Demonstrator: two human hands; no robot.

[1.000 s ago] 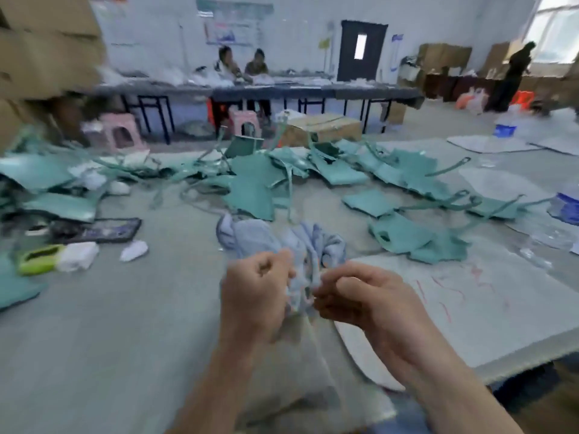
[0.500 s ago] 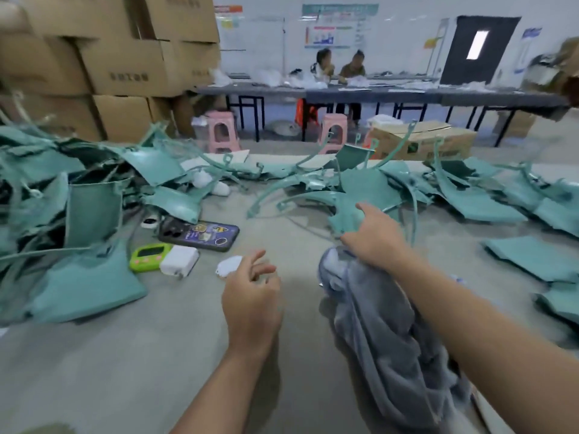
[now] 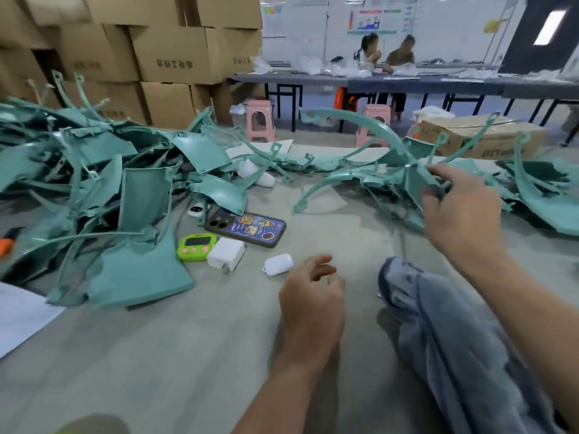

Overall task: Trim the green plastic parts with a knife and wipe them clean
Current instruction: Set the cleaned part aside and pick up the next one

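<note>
My right hand grips a green plastic part with long curved arms and lifts it off the pile at the far right. My left hand hovers over the grey table with loosely curled fingers, holding nothing. A blue-grey cloth lies crumpled under my right forearm. A big heap of green plastic parts covers the left side of the table. No knife shows clearly.
A phone, a green timer, a white charger and a white earbud case lie ahead of my left hand. White paper sits at the left edge. Cardboard boxes, pink stools and seated people stand behind.
My hands left the cloth, which dropped onto the table. My right hand reached forward and took hold of a green part, now raised. The view turned left.
</note>
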